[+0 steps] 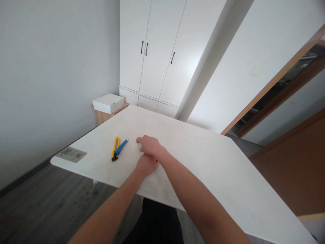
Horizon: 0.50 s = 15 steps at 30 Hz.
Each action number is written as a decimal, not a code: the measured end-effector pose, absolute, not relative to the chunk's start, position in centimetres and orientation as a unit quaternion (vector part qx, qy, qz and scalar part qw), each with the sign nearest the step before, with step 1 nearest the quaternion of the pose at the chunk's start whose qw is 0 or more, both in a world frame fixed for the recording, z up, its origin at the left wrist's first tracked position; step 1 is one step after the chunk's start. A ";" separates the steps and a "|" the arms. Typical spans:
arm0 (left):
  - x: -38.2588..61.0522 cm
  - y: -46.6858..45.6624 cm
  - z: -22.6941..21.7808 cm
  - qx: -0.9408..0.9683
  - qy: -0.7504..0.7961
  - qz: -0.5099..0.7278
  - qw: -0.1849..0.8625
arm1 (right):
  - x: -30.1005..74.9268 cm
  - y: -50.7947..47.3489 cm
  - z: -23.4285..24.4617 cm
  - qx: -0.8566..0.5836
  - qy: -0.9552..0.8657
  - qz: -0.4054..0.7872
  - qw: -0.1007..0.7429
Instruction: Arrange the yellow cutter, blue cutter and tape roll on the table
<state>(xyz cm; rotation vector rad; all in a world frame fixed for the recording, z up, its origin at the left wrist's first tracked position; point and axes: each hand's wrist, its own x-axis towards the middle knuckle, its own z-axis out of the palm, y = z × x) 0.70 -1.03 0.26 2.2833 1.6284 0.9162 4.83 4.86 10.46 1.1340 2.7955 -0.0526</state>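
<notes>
My right hand (150, 145) reaches across above my left hand near the middle of the white table (193, 159). Its fingers are curled, and a small pale or clear thing (139, 145) shows at the fingertips, too blurred to name. Just below it, my left hand (147, 164) looks closed. Most of its fingers are hidden by my right hand, so what it holds cannot be made out. To the left of both hands lie a yellow box cutter (116, 144) with a black end and a blue box cutter (122, 147), the blue one partly crossing the yellow.
A printed label (71, 154) is stuck at the table's left corner. Beyond the far left edge, a white box (108, 102) rests on a wooden stand (101, 117). A white cabinet (162, 47) with dark handles stands behind the table. Brown panelling (291, 169) is at the right.
</notes>
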 end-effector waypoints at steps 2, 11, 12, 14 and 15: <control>0.6 -1.0 1.1 0.797 0.524 0.287 0.086 | 8.4 5.9 11.8 0.425 0.903 -0.007 0.059; 0.6 -0.8 1.5 0.806 0.513 0.287 0.072 | 22.0 5.1 11.2 0.531 0.831 -0.020 0.164; 0.6 -0.8 1.4 0.806 0.514 0.285 0.070 | 22.5 4.7 10.9 0.534 0.829 -0.023 0.165; 0.6 -0.8 1.4 0.807 0.514 0.283 0.068 | 22.9 4.2 10.2 0.533 0.829 -0.030 0.167; 0.6 -0.8 1.4 0.807 0.514 0.282 0.068 | 22.9 4.1 9.9 0.529 0.831 -0.032 0.167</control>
